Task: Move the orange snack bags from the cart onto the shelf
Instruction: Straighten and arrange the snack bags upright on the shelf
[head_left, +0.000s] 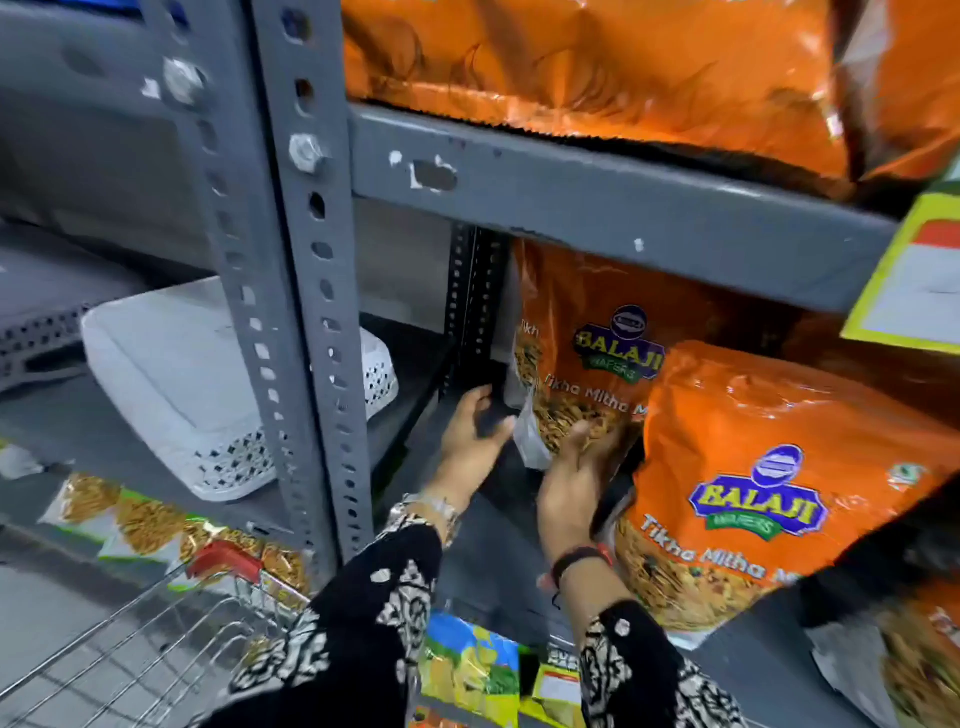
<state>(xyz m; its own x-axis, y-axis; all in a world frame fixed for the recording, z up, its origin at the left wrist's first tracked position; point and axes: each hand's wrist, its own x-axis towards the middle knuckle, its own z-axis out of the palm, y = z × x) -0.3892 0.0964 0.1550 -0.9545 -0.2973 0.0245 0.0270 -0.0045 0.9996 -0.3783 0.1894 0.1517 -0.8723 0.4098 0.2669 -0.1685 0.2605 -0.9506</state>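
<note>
The right hand (574, 486) reaches into the grey metal shelf (597, 208), fingers curled against the lower edge of an upright glossy orange snack bag printed with a blue-and-yellow logo (597, 358); whether it truly grips the bag cannot be told, since the fingertips blur into the printed snack picture. The left hand (475, 436) sits just beside it, fingers loosely spread, near the bag's pale bottom corner and close to the dark perforated rear post (470, 306).

A second orange snack bag of the same print (753, 493) leans at the right, nearer the camera, touching the first. More shiny orange bags (597, 57) fill the level above (their crimped edges overhang the beam).

Left of the grey slotted upright (306, 291), an upturned white plastic basket with a latticed wall (182, 384) rests on the neighbouring shelf. Below it a row of small clear packets of yellow snack (150, 525) lines the lower level. The wire cart with a red handle (156, 639) stands at bottom left; its visible part shows only bare wire. Open dark shelf floor lies between the hands and the upright.
</note>
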